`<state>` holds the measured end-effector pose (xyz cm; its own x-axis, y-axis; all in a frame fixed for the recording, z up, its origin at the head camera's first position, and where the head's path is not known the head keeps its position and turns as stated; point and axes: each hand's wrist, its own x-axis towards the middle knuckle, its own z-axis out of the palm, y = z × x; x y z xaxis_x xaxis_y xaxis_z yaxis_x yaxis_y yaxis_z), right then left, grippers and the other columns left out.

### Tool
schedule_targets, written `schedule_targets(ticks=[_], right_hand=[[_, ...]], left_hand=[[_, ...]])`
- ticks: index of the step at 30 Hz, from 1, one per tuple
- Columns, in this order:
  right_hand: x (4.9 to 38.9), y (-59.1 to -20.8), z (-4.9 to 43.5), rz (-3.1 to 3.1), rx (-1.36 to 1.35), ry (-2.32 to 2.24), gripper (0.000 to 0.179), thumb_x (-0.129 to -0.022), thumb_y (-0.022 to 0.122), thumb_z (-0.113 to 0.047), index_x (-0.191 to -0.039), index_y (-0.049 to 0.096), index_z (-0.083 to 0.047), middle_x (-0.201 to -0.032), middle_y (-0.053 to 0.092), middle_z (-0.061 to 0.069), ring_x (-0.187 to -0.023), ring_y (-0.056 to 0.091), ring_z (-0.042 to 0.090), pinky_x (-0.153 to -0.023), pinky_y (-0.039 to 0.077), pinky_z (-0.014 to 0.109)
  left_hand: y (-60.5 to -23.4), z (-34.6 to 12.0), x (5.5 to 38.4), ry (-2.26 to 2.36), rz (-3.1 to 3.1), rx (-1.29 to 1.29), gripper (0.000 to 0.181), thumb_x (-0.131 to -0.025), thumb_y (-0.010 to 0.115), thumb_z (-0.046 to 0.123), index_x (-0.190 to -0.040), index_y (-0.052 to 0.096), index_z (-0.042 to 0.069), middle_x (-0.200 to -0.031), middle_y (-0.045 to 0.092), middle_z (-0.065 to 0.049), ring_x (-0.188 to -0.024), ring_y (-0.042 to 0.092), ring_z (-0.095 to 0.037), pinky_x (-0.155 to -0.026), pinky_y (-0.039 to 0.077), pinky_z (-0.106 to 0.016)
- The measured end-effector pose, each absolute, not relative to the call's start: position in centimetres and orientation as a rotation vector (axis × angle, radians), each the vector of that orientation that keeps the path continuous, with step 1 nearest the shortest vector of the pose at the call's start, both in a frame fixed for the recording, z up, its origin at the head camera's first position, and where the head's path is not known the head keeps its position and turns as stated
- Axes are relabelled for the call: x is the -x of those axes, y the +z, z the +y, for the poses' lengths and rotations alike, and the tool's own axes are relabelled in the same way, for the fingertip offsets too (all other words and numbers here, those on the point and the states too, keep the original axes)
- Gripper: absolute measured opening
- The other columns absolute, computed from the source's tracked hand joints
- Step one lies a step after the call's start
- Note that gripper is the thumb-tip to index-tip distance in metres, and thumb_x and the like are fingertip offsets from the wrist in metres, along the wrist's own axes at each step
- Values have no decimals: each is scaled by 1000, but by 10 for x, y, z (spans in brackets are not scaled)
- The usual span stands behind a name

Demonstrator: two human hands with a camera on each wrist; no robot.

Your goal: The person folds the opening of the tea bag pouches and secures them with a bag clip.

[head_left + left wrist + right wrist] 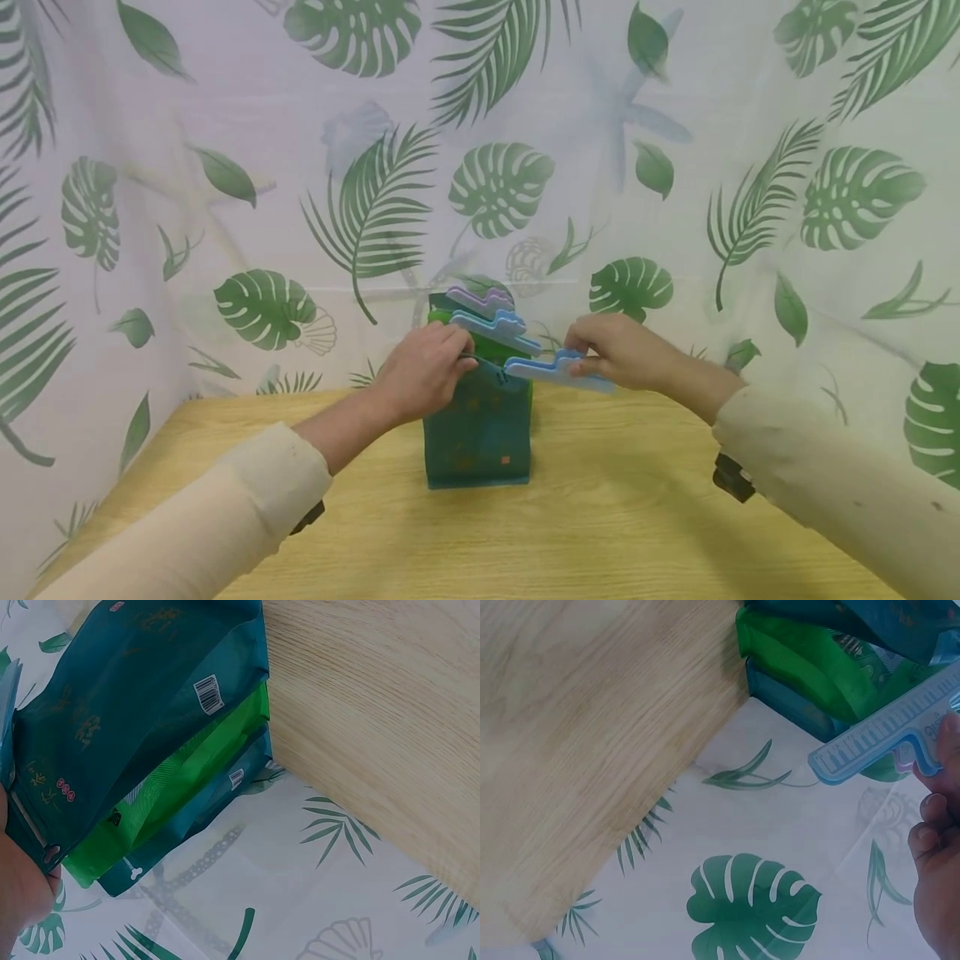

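Several standing bags are lined up one behind another: a dark teal bag [480, 433] in front, a bright green bag [172, 787] in the middle and another teal bag [202, 802] at the back. My left hand [423, 371] pinches the top left corner of the front bag. My right hand [618, 350] pinches a blue sealing clip [536, 368], whose left end is at the front bag's top right. Another blue clip [487, 327] sits across the top of the green bag, and a purple clip [480, 300] is on the rear one.
The bags stand on a light wood-grain table [360, 517]. Right behind them hangs a white curtain [562, 108] printed with green leaves, which also runs along the left side.
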<state>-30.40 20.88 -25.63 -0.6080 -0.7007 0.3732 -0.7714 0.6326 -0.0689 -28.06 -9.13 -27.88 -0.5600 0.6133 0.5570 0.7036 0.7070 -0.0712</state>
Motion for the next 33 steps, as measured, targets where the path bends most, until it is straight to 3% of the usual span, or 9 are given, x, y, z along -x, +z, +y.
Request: schedule_targets(ticks=[16, 22, 33], right_hand=[[303, -260, 183, -2451, -1174, 466, 20, -77, 84, -17, -81, 65, -12, -69, 54, -5, -64, 45, 9, -61, 42, 29], [302, -264, 174, -2442, -1140, 517, 20, -76, 85, -17, -83, 68, -10, -71, 61, -4, -64, 50, 8, -61, 46, 29], [301, -270, 148, -2346, -1162, 576, 20, -76, 85, -16, -84, 70, -5, -74, 68, 3, -63, 55, 8, -59, 49, 26]], left_hand=[[-278, -90, 277, -254, -2397, 1001, 11, -99, 63, 20, -100, 63, 9, -89, 60, -1, -76, 50, -18, -69, 44, -31], [-280, -95, 276, -414, -2381, 1047, 14, -102, 50, 13, -108, 59, 5, -97, 59, -6, -84, 53, -21, -79, 48, -37], [-283, -91, 276, -473, -2376, 1034, 27, -107, 41, 28, -114, 56, 6, -100, 57, -6, -80, 50, -17, -73, 47, -32]])
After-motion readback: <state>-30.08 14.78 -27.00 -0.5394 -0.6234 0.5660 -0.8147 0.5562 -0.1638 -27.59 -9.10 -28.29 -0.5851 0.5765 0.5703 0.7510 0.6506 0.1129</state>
